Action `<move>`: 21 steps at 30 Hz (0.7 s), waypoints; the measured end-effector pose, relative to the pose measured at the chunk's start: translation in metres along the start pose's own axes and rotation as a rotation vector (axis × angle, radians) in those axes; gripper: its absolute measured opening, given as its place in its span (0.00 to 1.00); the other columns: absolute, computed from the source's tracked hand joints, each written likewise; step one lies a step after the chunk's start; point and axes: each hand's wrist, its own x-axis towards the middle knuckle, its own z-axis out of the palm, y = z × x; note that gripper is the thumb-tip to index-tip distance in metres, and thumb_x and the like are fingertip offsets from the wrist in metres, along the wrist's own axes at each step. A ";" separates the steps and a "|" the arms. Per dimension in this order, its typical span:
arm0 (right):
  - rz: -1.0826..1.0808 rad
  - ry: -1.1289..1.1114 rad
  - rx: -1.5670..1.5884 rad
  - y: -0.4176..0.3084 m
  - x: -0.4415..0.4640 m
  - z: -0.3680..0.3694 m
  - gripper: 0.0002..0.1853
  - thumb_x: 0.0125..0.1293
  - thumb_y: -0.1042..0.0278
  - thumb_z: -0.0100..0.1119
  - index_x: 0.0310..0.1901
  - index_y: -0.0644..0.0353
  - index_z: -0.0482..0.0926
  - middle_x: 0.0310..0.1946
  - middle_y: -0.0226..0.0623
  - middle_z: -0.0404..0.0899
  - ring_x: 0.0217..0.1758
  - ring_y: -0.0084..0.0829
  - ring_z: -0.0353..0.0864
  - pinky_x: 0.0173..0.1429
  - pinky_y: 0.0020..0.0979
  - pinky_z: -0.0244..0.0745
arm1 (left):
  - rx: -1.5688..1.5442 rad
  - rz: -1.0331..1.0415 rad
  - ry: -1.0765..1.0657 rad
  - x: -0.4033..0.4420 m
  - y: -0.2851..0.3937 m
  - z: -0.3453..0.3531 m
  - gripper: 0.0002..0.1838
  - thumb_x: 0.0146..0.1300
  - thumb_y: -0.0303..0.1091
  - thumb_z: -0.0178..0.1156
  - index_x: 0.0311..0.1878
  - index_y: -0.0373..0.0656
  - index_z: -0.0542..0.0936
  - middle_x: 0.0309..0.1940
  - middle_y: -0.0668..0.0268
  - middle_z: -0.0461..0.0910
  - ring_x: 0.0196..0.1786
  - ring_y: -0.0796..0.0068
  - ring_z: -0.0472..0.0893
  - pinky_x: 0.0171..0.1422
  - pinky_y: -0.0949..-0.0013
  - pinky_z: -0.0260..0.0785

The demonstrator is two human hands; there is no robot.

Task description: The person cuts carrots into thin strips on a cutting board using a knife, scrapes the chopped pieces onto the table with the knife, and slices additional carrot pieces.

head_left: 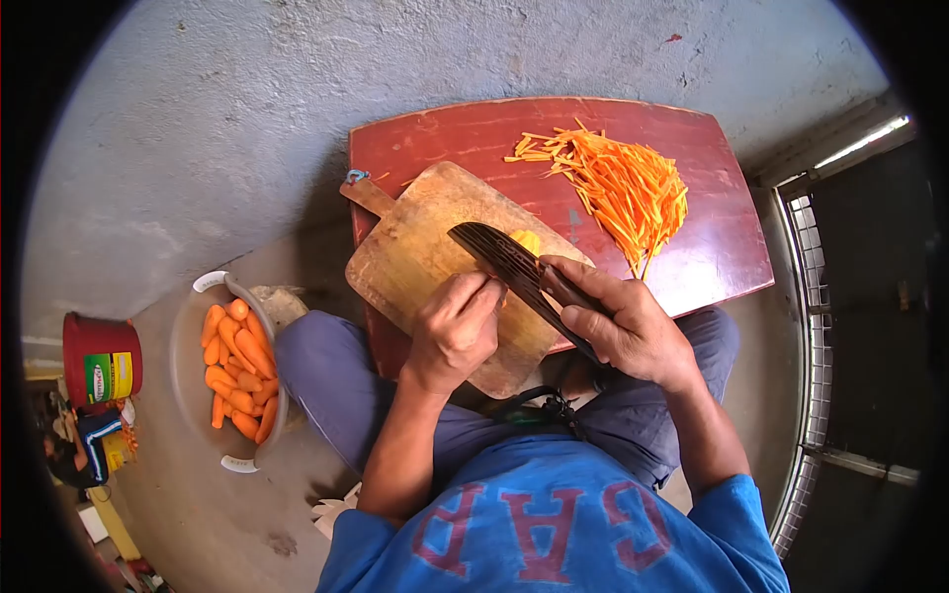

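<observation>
Over worn wooden board (pixel 425 237), broad dark knife (pixel 502 259) in right hand (pixel 635 334)

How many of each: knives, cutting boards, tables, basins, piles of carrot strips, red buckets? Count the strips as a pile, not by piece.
Knife: 1
Cutting board: 1
Table: 1
Basin: 1
Pile of carrot strips: 1
Red bucket: 1
Total: 6
</observation>
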 end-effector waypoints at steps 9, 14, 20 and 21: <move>0.044 0.007 -0.002 -0.011 -0.005 -0.004 0.33 0.86 0.70 0.64 0.87 0.71 0.72 0.61 0.48 0.94 0.57 0.25 0.91 0.64 0.34 0.88 | -0.003 0.006 -0.024 0.002 -0.001 -0.002 0.16 0.61 0.14 0.71 0.51 0.35 0.90 0.43 0.59 0.87 0.44 0.54 0.90 0.49 0.54 0.86; 0.032 0.024 0.017 -0.005 -0.004 -0.001 0.33 0.87 0.70 0.63 0.87 0.71 0.71 0.61 0.50 0.94 0.60 0.27 0.91 0.67 0.36 0.87 | -0.004 0.021 -0.006 0.003 0.000 -0.002 0.15 0.62 0.13 0.69 0.52 0.34 0.90 0.43 0.58 0.88 0.44 0.54 0.90 0.50 0.54 0.86; 0.092 0.007 -0.013 -0.009 -0.003 0.000 0.33 0.87 0.69 0.64 0.87 0.73 0.71 0.66 0.56 0.92 0.69 0.32 0.90 0.73 0.38 0.85 | 0.002 0.026 -0.016 0.002 -0.002 -0.002 0.15 0.62 0.13 0.69 0.52 0.33 0.90 0.43 0.57 0.88 0.44 0.53 0.90 0.51 0.53 0.86; 0.056 0.014 -0.022 -0.007 -0.003 0.001 0.33 0.87 0.69 0.64 0.87 0.74 0.71 0.66 0.57 0.92 0.70 0.33 0.90 0.73 0.39 0.85 | 0.001 0.027 -0.014 0.003 -0.001 -0.002 0.15 0.63 0.13 0.68 0.52 0.33 0.90 0.43 0.56 0.88 0.45 0.52 0.90 0.52 0.53 0.86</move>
